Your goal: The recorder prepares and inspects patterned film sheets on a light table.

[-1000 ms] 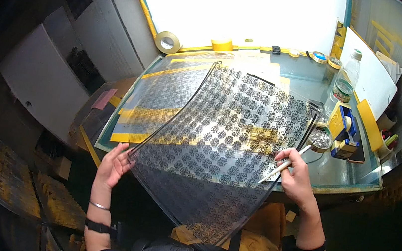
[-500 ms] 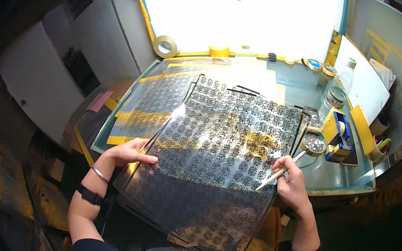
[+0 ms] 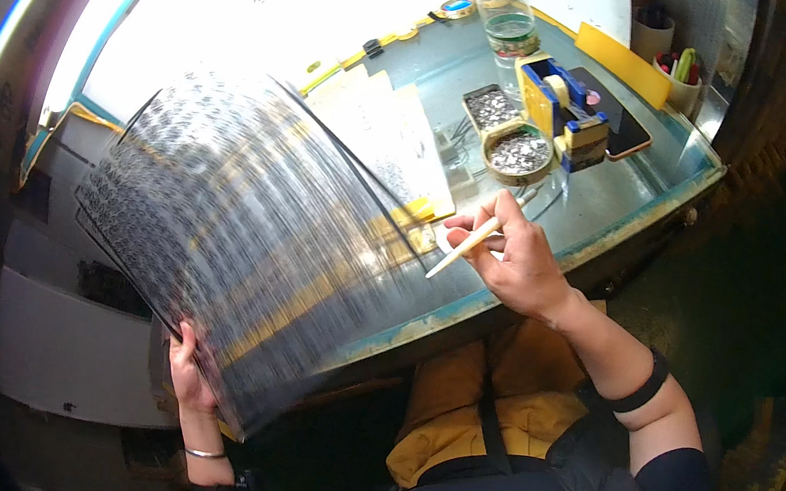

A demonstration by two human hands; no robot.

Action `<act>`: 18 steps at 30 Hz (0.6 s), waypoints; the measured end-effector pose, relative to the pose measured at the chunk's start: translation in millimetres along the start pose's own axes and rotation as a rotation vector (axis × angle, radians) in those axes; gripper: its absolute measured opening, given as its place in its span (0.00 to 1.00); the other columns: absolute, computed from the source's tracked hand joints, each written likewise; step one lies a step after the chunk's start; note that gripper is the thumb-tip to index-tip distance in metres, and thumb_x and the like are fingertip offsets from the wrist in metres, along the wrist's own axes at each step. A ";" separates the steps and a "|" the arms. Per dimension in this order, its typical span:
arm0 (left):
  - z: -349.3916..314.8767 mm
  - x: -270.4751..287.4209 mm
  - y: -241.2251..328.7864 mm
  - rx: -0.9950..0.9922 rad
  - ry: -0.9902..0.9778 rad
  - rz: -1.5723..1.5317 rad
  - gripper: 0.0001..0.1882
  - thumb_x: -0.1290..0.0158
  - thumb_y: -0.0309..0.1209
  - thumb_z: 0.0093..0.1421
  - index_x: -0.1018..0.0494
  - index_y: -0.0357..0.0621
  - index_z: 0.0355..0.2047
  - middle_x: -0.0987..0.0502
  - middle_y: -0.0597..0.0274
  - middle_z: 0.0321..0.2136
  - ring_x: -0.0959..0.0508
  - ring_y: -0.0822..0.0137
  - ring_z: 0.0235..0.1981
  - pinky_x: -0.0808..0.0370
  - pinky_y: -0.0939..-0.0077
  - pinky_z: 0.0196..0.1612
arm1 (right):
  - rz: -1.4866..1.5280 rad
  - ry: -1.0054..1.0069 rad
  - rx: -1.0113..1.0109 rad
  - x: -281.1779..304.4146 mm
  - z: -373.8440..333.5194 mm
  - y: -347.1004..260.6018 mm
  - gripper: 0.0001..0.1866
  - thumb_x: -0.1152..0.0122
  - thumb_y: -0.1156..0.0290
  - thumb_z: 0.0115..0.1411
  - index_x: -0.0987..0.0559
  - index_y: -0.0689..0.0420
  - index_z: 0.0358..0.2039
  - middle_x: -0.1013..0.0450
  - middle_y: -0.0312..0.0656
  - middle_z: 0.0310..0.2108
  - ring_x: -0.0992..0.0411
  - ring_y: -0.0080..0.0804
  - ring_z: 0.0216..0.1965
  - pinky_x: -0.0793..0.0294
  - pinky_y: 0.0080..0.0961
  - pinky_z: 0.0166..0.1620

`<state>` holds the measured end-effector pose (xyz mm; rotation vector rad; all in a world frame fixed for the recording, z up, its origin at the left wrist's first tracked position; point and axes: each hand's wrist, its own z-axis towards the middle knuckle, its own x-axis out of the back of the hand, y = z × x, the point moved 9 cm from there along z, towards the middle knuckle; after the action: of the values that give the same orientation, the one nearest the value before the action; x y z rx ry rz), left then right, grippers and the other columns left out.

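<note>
The patterned sheet (image 3: pixel 249 218) has swung left, away from the right hand (image 3: pixel 520 267).

No legible text, bottle label (image 3: pixel 514 35) too small to read, patterned sheet (image 3: pixel 242 198) blurred

Glaring white panel (image 3: pixel 273 20) behind 1 teal-edged glass-topped table (image 3: pixel 609 203); grey board (image 3: pixel 58 332) at left; dark floor (image 3: pixel 698 322) right

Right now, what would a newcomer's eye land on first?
Probably the big see-through sheet, patterned in black and blurred, on the left, held near its lower end by the left hand. Behind it, at the top, glares a white panel. Right of centre, the right hand holds a pale stick.
</note>
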<state>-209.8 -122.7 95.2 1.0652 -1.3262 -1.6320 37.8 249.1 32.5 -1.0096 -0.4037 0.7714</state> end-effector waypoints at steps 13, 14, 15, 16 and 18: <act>165.5 -146.0 -110.3 0.264 -0.126 -0.183 0.12 0.60 0.26 0.70 0.34 0.29 0.48 0.26 0.48 0.45 0.23 0.59 0.45 0.20 0.67 0.48 | -0.142 0.026 -0.025 3.5 1.7 -2.7 0.14 0.35 0.66 0.62 0.32 0.59 0.34 0.22 0.50 0.27 0.19 0.47 0.35 0.22 0.33 0.32; 163.8 -150.3 -122.5 0.440 -0.056 -0.228 0.13 0.61 0.27 0.71 0.34 0.30 0.48 0.26 0.46 0.46 0.22 0.58 0.44 0.19 0.70 0.45 | -0.145 0.015 -0.052 1.8 1.8 -1.8 0.14 0.36 0.66 0.62 0.32 0.59 0.34 0.22 0.49 0.26 0.19 0.45 0.34 0.22 0.33 0.32; 153.3 -166.9 -124.7 0.478 -0.093 -0.132 0.13 0.61 0.30 0.72 0.33 0.31 0.48 0.25 0.47 0.44 0.21 0.60 0.40 0.18 0.73 0.42 | -0.153 0.007 -0.056 4.6 2.0 -0.5 0.14 0.36 0.66 0.62 0.32 0.59 0.34 0.22 0.49 0.26 0.19 0.45 0.34 0.22 0.33 0.32; 144.0 -174.7 -123.4 0.511 -0.124 -0.033 0.14 0.60 0.32 0.72 0.33 0.31 0.48 0.23 0.48 0.43 0.20 0.62 0.37 0.17 0.76 0.38 | -0.144 0.008 -0.051 6.6 2.7 0.9 0.14 0.36 0.67 0.62 0.32 0.59 0.33 0.23 0.48 0.26 0.19 0.40 0.33 0.22 0.32 0.32; 141.4 -173.2 -117.8 0.556 -0.241 0.078 0.16 0.59 0.35 0.72 0.32 0.32 0.47 0.22 0.50 0.40 0.20 0.65 0.33 0.18 0.77 0.34 | -0.127 -0.008 -0.049 7.4 1.9 2.7 0.14 0.36 0.67 0.63 0.32 0.59 0.33 0.23 0.47 0.26 0.19 0.34 0.33 0.22 0.31 0.32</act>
<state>-285.8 105.9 18.6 1.1294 -2.0330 -1.3952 40.6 256.5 30.8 -1.0169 -0.4913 0.6543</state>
